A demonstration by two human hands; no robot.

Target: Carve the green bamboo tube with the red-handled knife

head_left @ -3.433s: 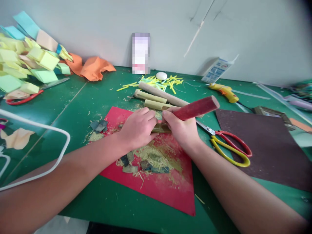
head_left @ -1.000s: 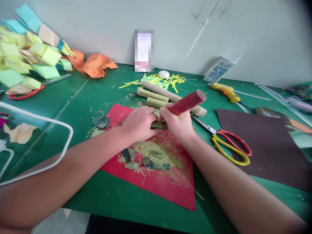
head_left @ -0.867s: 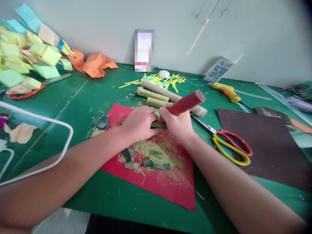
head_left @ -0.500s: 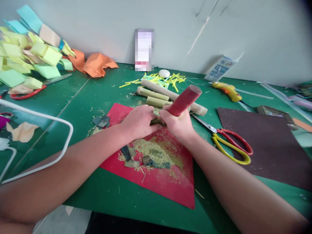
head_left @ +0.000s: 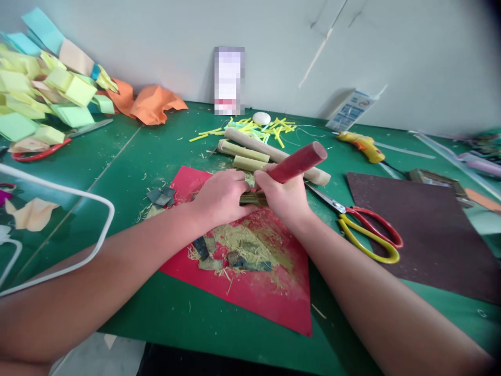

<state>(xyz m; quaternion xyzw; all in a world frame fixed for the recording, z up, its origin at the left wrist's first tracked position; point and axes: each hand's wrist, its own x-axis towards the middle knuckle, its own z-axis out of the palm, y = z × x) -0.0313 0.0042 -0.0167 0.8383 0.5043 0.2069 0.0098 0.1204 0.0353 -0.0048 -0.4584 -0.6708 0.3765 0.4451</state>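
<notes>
My right hand (head_left: 284, 193) is closed round a thick red-brown rod (head_left: 299, 163), like a tool handle, which tilts up to the right. Its lower end is hidden by my fingers. Opposite it, my left hand (head_left: 223, 196) grips a short greenish bamboo-like piece (head_left: 250, 199), keeping it low over the red sheet (head_left: 287, 308). My right fingers are up against the same piece. Pale yellow shavings (head_left: 250, 237) and several dark grey-green scraps (head_left: 256, 266) lie on the sheet just in front of my hands.
Behind my hands lie bamboo-like tubes (head_left: 250, 163) and a longer pale tube (head_left: 270, 144). Scissors (head_left: 370, 230) rest at right, partly over a dark brown sheet (head_left: 426, 230). A yellow glue gun (head_left: 362, 147) lies farther back. A white bent frame (head_left: 107, 219) crosses above my left forearm.
The red-brown rod has tilted a little lower and to the right. Slightly more of the bamboo-like piece shows between my hands. The whole view has shifted slightly.
</notes>
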